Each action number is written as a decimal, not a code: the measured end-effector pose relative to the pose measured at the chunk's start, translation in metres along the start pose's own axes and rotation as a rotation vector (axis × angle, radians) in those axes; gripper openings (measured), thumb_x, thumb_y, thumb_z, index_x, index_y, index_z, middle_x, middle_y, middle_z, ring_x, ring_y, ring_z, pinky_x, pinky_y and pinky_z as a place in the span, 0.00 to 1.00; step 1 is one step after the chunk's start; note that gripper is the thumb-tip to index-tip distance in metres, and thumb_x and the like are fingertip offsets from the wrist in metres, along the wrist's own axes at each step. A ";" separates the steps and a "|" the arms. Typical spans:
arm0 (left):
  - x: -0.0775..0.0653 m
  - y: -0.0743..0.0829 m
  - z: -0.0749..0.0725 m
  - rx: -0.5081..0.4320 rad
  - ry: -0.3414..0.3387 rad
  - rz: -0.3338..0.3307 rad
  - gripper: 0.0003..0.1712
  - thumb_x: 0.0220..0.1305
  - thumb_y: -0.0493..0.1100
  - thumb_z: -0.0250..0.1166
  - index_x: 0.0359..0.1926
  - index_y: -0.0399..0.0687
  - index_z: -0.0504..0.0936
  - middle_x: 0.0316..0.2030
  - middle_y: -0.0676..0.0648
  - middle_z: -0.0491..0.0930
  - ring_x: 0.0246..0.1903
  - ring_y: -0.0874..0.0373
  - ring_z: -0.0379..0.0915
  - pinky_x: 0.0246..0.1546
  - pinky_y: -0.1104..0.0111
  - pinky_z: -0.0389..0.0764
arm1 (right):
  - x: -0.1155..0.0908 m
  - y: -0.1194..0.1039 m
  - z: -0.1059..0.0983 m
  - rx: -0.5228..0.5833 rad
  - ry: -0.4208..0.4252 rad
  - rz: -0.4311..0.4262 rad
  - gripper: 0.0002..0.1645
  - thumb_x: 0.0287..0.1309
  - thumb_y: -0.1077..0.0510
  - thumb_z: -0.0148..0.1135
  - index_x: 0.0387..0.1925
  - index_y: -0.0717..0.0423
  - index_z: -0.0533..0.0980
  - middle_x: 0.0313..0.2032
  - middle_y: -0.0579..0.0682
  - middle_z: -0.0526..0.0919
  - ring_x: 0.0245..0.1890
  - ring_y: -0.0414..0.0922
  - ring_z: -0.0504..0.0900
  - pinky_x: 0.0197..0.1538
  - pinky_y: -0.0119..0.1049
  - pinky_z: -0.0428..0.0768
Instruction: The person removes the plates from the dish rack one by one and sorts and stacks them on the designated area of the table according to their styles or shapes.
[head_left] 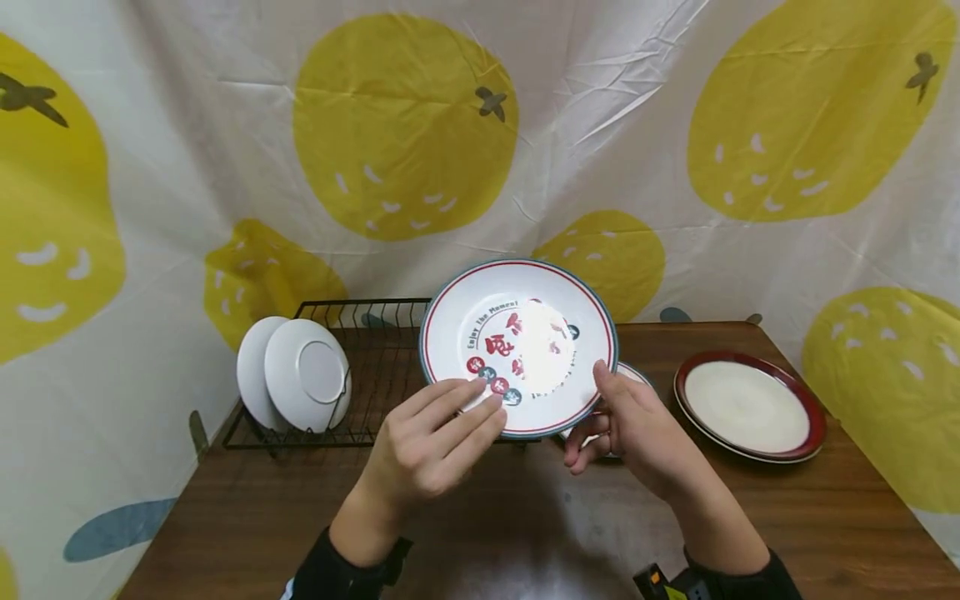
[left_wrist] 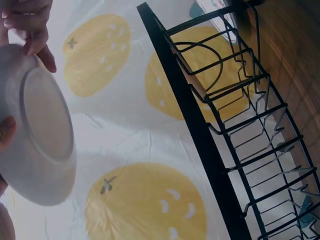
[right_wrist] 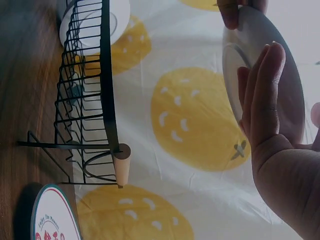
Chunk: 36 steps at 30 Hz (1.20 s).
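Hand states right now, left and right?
Left hand: closed, holding the round, glossy white plate with red-and-teal rim lines.
Right hand: closed, holding the same plate by its edge.

fruit-printed cloth (head_left: 555, 167) behind wooden table (head_left: 285, 508)

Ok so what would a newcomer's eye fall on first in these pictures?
Probably the white plate with red and teal trim and printed lettering, held up mid-picture in the head view by the left hand and right hand. The big yellow fruit shapes on the pale cloth behind would likely come next. After that, perhaps the two white dishes standing in the black rack on the left.
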<state>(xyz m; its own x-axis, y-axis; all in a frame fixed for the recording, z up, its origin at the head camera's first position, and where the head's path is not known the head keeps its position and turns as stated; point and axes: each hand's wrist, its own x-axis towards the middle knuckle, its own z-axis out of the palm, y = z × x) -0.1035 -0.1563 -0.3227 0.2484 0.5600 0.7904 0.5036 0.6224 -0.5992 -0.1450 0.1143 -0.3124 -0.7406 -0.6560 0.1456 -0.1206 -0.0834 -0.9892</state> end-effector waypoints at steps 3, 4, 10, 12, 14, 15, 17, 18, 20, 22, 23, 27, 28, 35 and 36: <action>-0.001 0.003 -0.001 -0.030 -0.034 0.005 0.08 0.74 0.34 0.66 0.40 0.39 0.91 0.38 0.45 0.94 0.37 0.50 0.92 0.43 0.59 0.92 | -0.002 0.002 0.000 0.015 0.040 0.006 0.34 0.86 0.39 0.38 0.52 0.66 0.72 0.26 0.51 0.89 0.24 0.43 0.88 0.32 0.41 0.91; -0.002 0.004 -0.001 -0.038 -0.041 0.005 0.08 0.74 0.34 0.66 0.40 0.39 0.91 0.38 0.45 0.94 0.38 0.50 0.92 0.43 0.59 0.92 | -0.002 0.002 0.000 0.017 0.060 0.011 0.33 0.86 0.39 0.39 0.52 0.66 0.73 0.25 0.50 0.89 0.23 0.43 0.88 0.31 0.40 0.91; -0.003 0.002 -0.003 -0.038 -0.058 0.016 0.07 0.74 0.35 0.66 0.42 0.40 0.91 0.40 0.46 0.94 0.40 0.50 0.92 0.47 0.59 0.91 | -0.004 0.006 0.002 0.042 0.125 0.008 0.26 0.85 0.45 0.46 0.46 0.64 0.76 0.20 0.48 0.87 0.18 0.41 0.84 0.25 0.35 0.86; -0.004 0.001 -0.006 -0.037 -0.060 0.018 0.07 0.74 0.34 0.66 0.42 0.40 0.92 0.40 0.47 0.94 0.40 0.50 0.92 0.48 0.58 0.91 | -0.004 0.006 0.001 0.083 0.129 0.008 0.24 0.85 0.46 0.47 0.44 0.63 0.77 0.20 0.47 0.86 0.18 0.41 0.84 0.24 0.34 0.85; -0.005 -0.001 -0.008 -0.037 -0.063 0.025 0.07 0.74 0.34 0.66 0.42 0.41 0.92 0.40 0.48 0.94 0.41 0.51 0.92 0.49 0.57 0.91 | -0.004 0.007 0.000 0.120 0.129 0.005 0.24 0.85 0.46 0.47 0.44 0.62 0.79 0.21 0.47 0.87 0.18 0.41 0.83 0.24 0.33 0.84; -0.005 -0.002 -0.010 -0.040 -0.069 0.028 0.08 0.74 0.34 0.66 0.42 0.41 0.92 0.40 0.48 0.94 0.41 0.51 0.91 0.50 0.56 0.91 | -0.005 0.007 -0.001 0.136 0.129 0.004 0.24 0.85 0.46 0.47 0.45 0.61 0.79 0.22 0.47 0.88 0.17 0.41 0.83 0.24 0.33 0.84; -0.006 -0.004 -0.013 -0.045 -0.082 0.034 0.08 0.74 0.34 0.65 0.43 0.41 0.91 0.40 0.47 0.94 0.41 0.52 0.91 0.51 0.54 0.91 | -0.005 0.007 -0.004 0.157 0.133 -0.001 0.25 0.85 0.46 0.46 0.47 0.62 0.80 0.25 0.47 0.89 0.17 0.41 0.82 0.24 0.33 0.83; -0.006 -0.005 -0.015 -0.040 -0.090 0.034 0.08 0.75 0.34 0.65 0.43 0.41 0.91 0.40 0.47 0.94 0.41 0.52 0.91 0.53 0.53 0.91 | -0.005 0.007 -0.005 0.158 0.141 -0.006 0.25 0.85 0.46 0.46 0.48 0.62 0.80 0.26 0.47 0.90 0.17 0.42 0.81 0.25 0.33 0.83; -0.007 -0.008 -0.017 -0.029 -0.094 0.032 0.07 0.74 0.33 0.65 0.42 0.40 0.91 0.40 0.46 0.93 0.41 0.52 0.91 0.54 0.52 0.90 | -0.006 0.008 -0.007 0.147 0.159 -0.003 0.24 0.85 0.48 0.46 0.49 0.62 0.80 0.27 0.47 0.90 0.17 0.42 0.81 0.25 0.33 0.83; -0.008 -0.011 -0.020 -0.012 -0.091 0.024 0.07 0.74 0.33 0.65 0.41 0.40 0.90 0.40 0.45 0.93 0.41 0.51 0.91 0.55 0.51 0.90 | -0.006 0.008 -0.007 0.147 0.178 0.021 0.21 0.84 0.51 0.47 0.48 0.63 0.80 0.27 0.47 0.90 0.17 0.42 0.81 0.24 0.32 0.83; -0.009 -0.013 -0.021 0.001 -0.096 0.016 0.07 0.74 0.33 0.65 0.41 0.40 0.90 0.40 0.45 0.94 0.42 0.51 0.91 0.55 0.51 0.90 | -0.006 0.009 -0.007 0.147 0.182 0.035 0.19 0.83 0.53 0.48 0.48 0.63 0.80 0.26 0.47 0.89 0.17 0.42 0.82 0.25 0.32 0.84; -0.015 -0.019 -0.024 0.013 -0.133 -0.042 0.07 0.75 0.34 0.65 0.41 0.38 0.90 0.42 0.43 0.93 0.45 0.49 0.91 0.57 0.51 0.89 | -0.007 0.010 -0.004 0.160 0.150 0.045 0.13 0.81 0.58 0.51 0.47 0.62 0.79 0.25 0.47 0.89 0.19 0.40 0.85 0.26 0.32 0.87; -0.016 -0.020 -0.024 0.004 -0.143 -0.066 0.07 0.74 0.34 0.66 0.41 0.37 0.90 0.43 0.42 0.93 0.46 0.48 0.91 0.57 0.51 0.89 | -0.007 0.011 -0.004 0.168 0.130 0.029 0.12 0.80 0.59 0.52 0.48 0.62 0.79 0.25 0.47 0.90 0.20 0.40 0.86 0.27 0.32 0.87; -0.020 -0.016 -0.013 -0.163 -0.113 -0.285 0.04 0.68 0.30 0.67 0.38 0.38 0.89 0.50 0.39 0.91 0.53 0.42 0.86 0.66 0.54 0.84 | -0.008 0.015 -0.001 0.199 0.084 -0.071 0.11 0.81 0.62 0.51 0.54 0.62 0.77 0.35 0.50 0.93 0.25 0.39 0.90 0.32 0.32 0.90; -0.021 -0.014 -0.012 -0.194 -0.095 -0.321 0.06 0.67 0.29 0.65 0.39 0.38 0.88 0.51 0.38 0.90 0.55 0.41 0.85 0.68 0.56 0.83 | -0.008 0.016 -0.001 0.189 0.090 -0.079 0.11 0.81 0.62 0.51 0.55 0.62 0.76 0.35 0.50 0.93 0.25 0.39 0.90 0.32 0.32 0.90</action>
<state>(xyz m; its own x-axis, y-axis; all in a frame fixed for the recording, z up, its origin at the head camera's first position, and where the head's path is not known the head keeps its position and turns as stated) -0.1060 -0.1831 -0.3290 -0.0202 0.4076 0.9130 0.6929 0.6640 -0.2811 -0.1423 0.1190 -0.3294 -0.7910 -0.5727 0.2150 -0.0607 -0.2762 -0.9592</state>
